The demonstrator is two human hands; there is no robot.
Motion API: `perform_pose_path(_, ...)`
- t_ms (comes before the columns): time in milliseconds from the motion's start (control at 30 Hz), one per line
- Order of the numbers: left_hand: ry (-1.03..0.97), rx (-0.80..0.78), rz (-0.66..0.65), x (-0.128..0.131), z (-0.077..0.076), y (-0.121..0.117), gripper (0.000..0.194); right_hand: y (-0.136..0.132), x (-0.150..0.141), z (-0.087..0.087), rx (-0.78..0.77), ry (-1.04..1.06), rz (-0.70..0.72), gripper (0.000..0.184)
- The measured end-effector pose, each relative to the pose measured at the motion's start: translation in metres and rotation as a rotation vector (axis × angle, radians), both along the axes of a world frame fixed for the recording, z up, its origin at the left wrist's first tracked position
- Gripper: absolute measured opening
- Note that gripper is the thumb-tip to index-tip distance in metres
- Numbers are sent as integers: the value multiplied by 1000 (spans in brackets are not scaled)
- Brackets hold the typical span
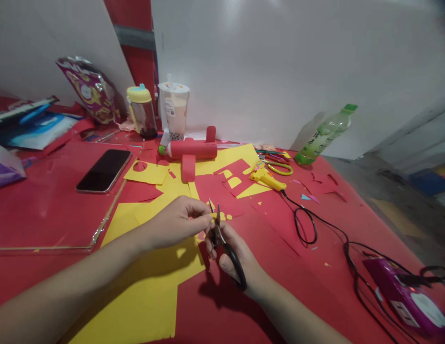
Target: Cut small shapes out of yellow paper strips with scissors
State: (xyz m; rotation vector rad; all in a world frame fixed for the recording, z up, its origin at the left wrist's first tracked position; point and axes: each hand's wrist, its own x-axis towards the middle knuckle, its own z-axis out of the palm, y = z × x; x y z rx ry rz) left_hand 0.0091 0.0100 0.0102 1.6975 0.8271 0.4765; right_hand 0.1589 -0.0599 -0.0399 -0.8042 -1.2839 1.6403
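Note:
In my right hand [240, 253] is a pair of black-handled scissors [233, 265], its blades parted and pointing up and away from me. My left hand [188, 217] pinches a small piece of yellow paper [214, 216] between thumb and fingers, right at the blades. Just beyond lie tiny yellow cut-out dots [228, 217]. Large sheets of yellow paper [143, 291] spread beneath my left forearm. Farther back, a bottle wrapped in red paper [193, 150] rests on its side, with red paper strips attached and its green cap to the left.
A yellow glue gun [268, 180] trails a black cord to a purple power strip [405, 291] at right. A green bottle [324, 136], a bubble tea cup [177, 112] and a yellow-lidded bottle [142, 112] stand at the back. A phone [104, 170] lies left.

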Motion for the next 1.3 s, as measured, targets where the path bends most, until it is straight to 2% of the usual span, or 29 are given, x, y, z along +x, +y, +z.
perform_pose_path(733, 22, 83, 16, 1, -5, -3, 22, 2, -2, 6, 23, -13, -14, 48)
perform_pose_path(1300, 52, 83, -12, -2, 4, -1, 22, 1, -3, 9, -36, 27, 0, 51)
